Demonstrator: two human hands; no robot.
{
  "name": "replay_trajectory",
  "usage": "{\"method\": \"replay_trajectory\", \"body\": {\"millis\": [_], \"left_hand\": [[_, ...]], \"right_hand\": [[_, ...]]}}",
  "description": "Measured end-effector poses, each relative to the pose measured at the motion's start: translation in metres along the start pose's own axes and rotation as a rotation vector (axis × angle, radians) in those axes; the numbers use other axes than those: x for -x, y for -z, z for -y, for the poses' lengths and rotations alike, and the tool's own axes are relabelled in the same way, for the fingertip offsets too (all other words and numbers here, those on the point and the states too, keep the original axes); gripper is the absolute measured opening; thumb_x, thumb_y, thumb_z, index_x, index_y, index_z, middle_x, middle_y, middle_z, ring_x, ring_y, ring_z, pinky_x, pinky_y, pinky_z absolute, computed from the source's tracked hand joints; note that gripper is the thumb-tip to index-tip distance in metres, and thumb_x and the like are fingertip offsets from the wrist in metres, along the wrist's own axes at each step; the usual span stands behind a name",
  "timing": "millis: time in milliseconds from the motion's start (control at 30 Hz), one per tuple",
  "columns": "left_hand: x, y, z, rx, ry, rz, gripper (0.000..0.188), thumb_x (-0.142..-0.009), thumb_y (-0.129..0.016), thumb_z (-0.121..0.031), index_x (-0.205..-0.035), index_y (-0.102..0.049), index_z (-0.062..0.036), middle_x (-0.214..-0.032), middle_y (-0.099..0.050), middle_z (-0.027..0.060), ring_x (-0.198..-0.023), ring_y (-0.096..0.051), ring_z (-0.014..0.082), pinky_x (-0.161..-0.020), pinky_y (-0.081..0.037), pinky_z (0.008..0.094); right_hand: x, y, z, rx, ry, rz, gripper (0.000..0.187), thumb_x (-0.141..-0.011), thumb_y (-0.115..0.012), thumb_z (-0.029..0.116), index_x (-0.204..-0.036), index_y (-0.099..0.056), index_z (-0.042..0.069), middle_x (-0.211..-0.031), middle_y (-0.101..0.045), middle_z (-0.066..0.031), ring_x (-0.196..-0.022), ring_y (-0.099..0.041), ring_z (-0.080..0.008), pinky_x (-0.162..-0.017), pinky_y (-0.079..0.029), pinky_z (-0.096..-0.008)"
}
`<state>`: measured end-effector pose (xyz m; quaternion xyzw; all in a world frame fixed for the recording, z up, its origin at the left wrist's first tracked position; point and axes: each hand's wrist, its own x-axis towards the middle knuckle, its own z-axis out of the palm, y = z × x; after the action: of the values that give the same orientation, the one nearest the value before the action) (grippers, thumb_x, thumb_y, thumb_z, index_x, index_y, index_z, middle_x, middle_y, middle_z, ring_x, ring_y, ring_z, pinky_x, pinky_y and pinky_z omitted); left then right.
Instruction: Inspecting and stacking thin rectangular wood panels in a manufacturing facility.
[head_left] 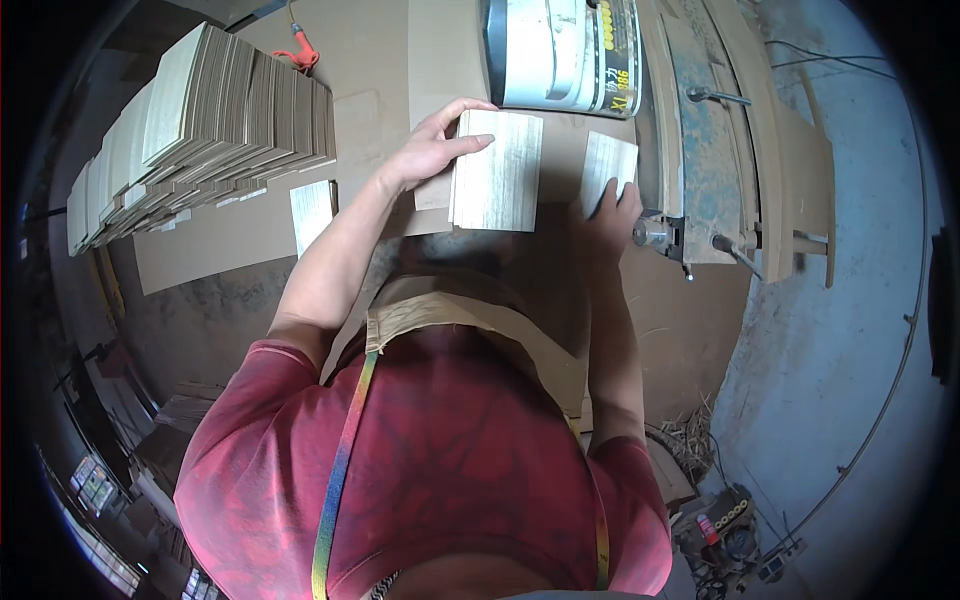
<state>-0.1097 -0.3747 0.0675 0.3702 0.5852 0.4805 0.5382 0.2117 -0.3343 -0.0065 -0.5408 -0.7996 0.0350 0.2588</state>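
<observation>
My left hand (432, 155) is closed around the left edge of a small stack of pale wooden boards (508, 170), thumb across the top face. The stack's lower edge points toward my body. To its right, my right hand (606, 225) grips a single pale wooden board (607, 163) by its near end, with fingers lying over the face. That board is beside the bench machine (697, 140), apart from the stack. The undersides of both hands' grips are hidden.
Tall rows of stacked wooden boards (240, 105) fill the far left, with one loose board (312, 215) by my left forearm. A red air blow gun (300, 50) lies behind them. A white and black container (565, 55) stands at the far middle. Clamp handles (735, 250) jut from the machine.
</observation>
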Motion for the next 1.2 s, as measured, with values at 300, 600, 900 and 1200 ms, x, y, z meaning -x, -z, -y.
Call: {"method": "replay_trajectory", "body": {"millis": [300,600,900,1200], "left_hand": [[-0.013,-0.016,-0.016,-0.006,0.119,-0.152,0.034,-0.103,-0.083,-0.030,-0.130,-0.075,-0.0109,-0.121,-0.076,0.0127,-0.117,-0.070,0.0226,-0.101,-0.058,0.0378],[-0.028,-0.021,0.008,-0.102,-0.019,-0.135,0.042,-0.109,-0.074,-0.044,-0.135,-0.074,-0.0115,-0.126,-0.075,0.0117,-0.122,-0.068,0.0223,-0.109,-0.055,0.0381],[-0.023,0.015,0.010,0.077,-0.054,0.158,0.047,-0.108,-0.075,-0.042,-0.147,-0.070,-0.0156,-0.131,-0.073,0.0100,-0.119,-0.068,0.0220,-0.108,-0.055,0.0370],[-0.007,0.014,-0.004,-0.101,-0.074,0.110,0.051,-0.097,-0.086,-0.020,-0.145,-0.069,-0.0178,-0.127,-0.073,0.0088,-0.112,-0.070,0.0232,-0.098,-0.059,0.0373]], "right_hand": [[-0.096,-0.024,0.049,-0.252,0.053,0.001,0.052,-0.097,-0.078,0.023,-0.138,-0.067,-0.006,-0.146,-0.063,-0.0282,-0.127,-0.062,-0.0469,-0.110,-0.054,-0.0517],[-0.031,0.049,0.138,-0.285,0.019,0.076,0.062,-0.091,-0.087,0.027,-0.140,-0.067,-0.005,-0.145,-0.065,-0.0260,-0.117,-0.070,-0.0420,-0.102,-0.059,-0.0464],[-0.032,0.061,0.118,-0.587,0.045,0.083,0.070,-0.083,-0.092,0.024,-0.143,-0.066,-0.003,-0.138,-0.068,-0.0259,-0.117,-0.071,-0.0393,-0.094,-0.062,-0.0453],[-0.021,0.059,0.043,-0.646,-0.280,0.088,0.068,-0.081,-0.093,0.028,-0.137,-0.070,-0.004,-0.131,-0.071,-0.0259,-0.111,-0.071,-0.0407,-0.095,-0.061,-0.0475]]}}
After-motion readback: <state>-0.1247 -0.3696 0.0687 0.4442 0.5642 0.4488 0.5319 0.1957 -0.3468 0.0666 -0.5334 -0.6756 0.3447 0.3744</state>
